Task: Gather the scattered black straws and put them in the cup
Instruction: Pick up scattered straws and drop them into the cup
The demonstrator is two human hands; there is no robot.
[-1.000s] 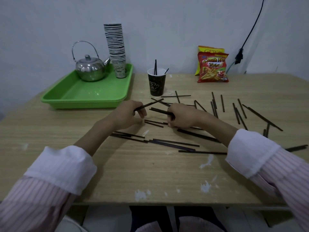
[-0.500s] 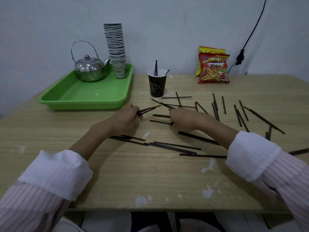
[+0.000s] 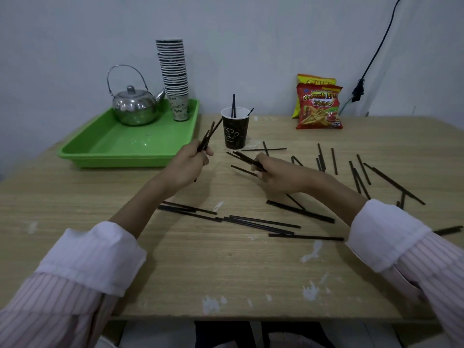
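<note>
A black paper cup stands at the table's middle back with a few black straws sticking out. My left hand is raised just left of the cup, shut on a small bundle of black straws that points up towards the cup's rim. My right hand rests low over the table right of centre, shut on a couple of straws that stick out to the left. Several loose straws lie in front of my hands, and more straws are scattered to the right.
A green tray at the back left carries a steel kettle and a tall stack of paper cups. Two snack bags lean on the wall at the back right, beside a hanging black cable.
My left hand has lifted off the table with its straws and swung them upright towards the cup. My right hand has closed on straws and risen slightly.
</note>
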